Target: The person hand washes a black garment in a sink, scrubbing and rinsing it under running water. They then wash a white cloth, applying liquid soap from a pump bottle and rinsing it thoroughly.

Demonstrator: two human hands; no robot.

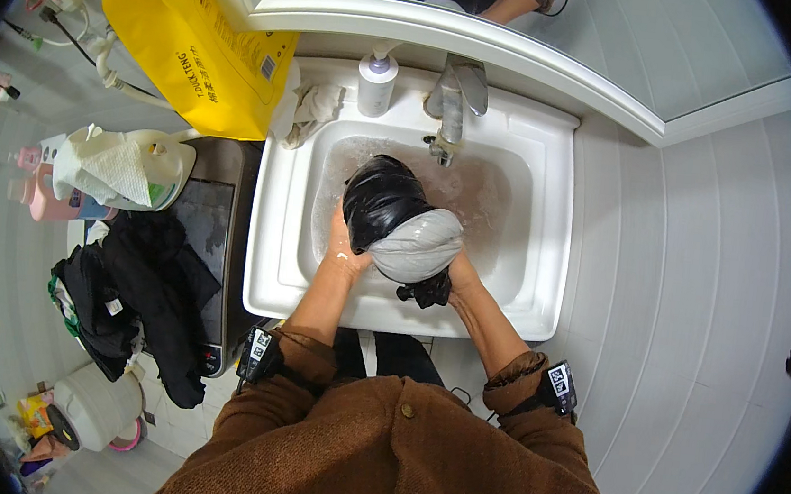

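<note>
Between my two hands is a wet, twisted bundle of black and light grey cloth (414, 242), held over a white washbasin (269, 256). My left hand (348, 239) grips its left side, with the fingers mostly hidden under the black part. At the right, my right hand (462, 271) clasps the grey part, and its fingers are also largely covered. A short black end of the cloth hangs near my right wrist. Cloudy, brownish water (475, 197) with some foam along its edge stands in the basin. Above it, the metal faucet (450, 120) points down into the bowl.
A white pump bottle (377, 84) and a crumpled pale cloth (317, 107) sit on the basin's back ledge. A framed mirror (600, 45) juts above. Left are a large yellow bag (193, 49), detergent bottles (47, 192) and black clothes (156, 288) on a washing machine (224, 209).
</note>
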